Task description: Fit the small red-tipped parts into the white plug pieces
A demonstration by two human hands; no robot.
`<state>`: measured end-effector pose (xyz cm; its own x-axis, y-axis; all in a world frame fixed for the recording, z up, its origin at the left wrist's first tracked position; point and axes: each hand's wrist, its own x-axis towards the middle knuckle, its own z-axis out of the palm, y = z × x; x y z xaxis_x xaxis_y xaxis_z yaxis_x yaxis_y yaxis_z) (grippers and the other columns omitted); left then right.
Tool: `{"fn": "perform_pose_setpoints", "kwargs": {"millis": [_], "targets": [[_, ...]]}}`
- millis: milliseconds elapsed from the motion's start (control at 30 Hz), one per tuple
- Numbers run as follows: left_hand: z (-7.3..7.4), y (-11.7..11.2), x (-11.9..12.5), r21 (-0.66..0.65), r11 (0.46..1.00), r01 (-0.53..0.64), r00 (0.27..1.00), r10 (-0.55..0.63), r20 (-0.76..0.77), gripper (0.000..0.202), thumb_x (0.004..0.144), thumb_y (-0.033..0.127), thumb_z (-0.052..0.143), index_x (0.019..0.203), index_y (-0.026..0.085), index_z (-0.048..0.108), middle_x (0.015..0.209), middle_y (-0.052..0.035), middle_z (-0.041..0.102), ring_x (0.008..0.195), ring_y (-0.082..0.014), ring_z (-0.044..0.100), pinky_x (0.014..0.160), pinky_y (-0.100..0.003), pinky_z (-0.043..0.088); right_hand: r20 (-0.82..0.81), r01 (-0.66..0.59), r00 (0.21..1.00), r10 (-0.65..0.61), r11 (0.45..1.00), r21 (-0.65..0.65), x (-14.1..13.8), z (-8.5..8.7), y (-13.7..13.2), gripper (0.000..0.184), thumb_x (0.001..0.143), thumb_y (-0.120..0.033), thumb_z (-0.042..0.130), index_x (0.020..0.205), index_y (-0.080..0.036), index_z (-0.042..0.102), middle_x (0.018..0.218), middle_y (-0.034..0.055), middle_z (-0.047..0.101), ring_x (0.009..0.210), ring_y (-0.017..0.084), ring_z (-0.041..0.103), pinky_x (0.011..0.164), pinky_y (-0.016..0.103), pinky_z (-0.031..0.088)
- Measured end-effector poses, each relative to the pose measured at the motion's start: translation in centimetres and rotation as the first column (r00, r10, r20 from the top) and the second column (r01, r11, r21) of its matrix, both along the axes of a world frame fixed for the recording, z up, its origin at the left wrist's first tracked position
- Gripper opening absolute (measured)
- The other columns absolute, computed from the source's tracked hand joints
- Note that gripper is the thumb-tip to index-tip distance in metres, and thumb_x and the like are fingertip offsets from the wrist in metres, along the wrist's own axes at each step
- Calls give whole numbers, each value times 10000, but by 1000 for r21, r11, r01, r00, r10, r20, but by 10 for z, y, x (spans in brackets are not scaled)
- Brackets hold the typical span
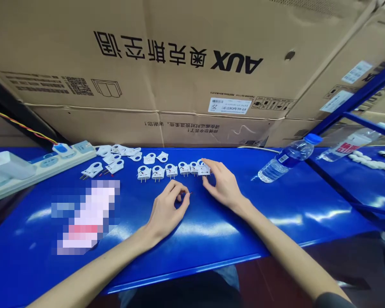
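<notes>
My left hand (167,209) is over the blue table with thumb and fingertips pinched together. A tiny red piece (191,193) pokes out from the pinch; most of it is hidden. Thumb and forefinger of my right hand (226,186) close round a white plug with a ring-shaped top (204,170), at the right end of a row. Similar two-pin plugs (144,173) stand side by side to its left, prongs toward me. Behind them lie two white ring-topped pieces (149,158). More of these parts (114,165) are heaped farther left, with small red bits beside them.
A power strip (80,149) with wires runs along the left. A pixelated pale object (93,214) lies at the front left. Water bottles (285,158) lean at the right by a blue metal frame (365,124). Large cardboard boxes (179,90) wall off the back.
</notes>
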<state>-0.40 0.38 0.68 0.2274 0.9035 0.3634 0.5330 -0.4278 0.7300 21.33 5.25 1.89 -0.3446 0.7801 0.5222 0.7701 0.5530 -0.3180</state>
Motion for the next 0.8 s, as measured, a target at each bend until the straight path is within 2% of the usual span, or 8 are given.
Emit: {"fn": "perform_pose_setpoints", "kwargs": {"millis": [133, 267, 467, 633, 800], "targets": [[-3, -1, -2, 60, 997, 51, 992, -43, -121, 119, 1009, 230, 518, 940, 216, 614, 975, -18, 634, 780, -130, 625, 697, -269, 486, -26, 140, 990, -141, 990, -20, 22, 2, 16, 469, 954, -235, 547, 1422, -207, 572, 1408, 104, 664, 1205, 297, 656, 1051, 466, 541], [-7, -1, -2, 128, 988, 81, 979, -55, -195, 112, 1008, 208, 507, 954, 213, 605, 966, -26, 643, 853, -162, 651, 730, -285, 498, 76, 224, 973, -217, 969, -108, 40, 1, 26, 450, 931, -236, 562, 1379, -207, 599, 1339, 104, 694, 1137, 310, 659, 985, 462, 546], [-10, -2, -2, 126, 988, 91, 969, -58, -241, 105, 995, 200, 506, 939, 212, 595, 974, -31, 653, 879, -180, 663, 757, -311, 516, 181, 246, 963, -199, 923, -296, 52, -3, 33, 358, 900, -234, 629, 1258, -234, 648, 1182, 68, 738, 1072, 281, 672, 909, 384, 533], [-10, -1, -2, 109, 991, 78, 963, -46, -267, 94, 962, 187, 523, 922, 220, 601, 976, -37, 661, 892, -196, 661, 786, -335, 526, 224, 228, 962, -158, 913, -338, 55, -4, 33, 340, 899, -251, 658, 1239, -243, 660, 1245, 74, 718, 1129, 276, 655, 963, 383, 516], [-11, -1, -2, 96, 994, 41, 951, -9, -310, 72, 926, 179, 542, 899, 221, 593, 950, -36, 660, 879, -212, 658, 793, -360, 523, 245, 202, 962, -117, 911, -359, 58, -2, 32, 399, 912, -304, 690, 1304, -245, 648, 1340, 86, 676, 1241, 299, 619, 1029, 419, 509]]}}
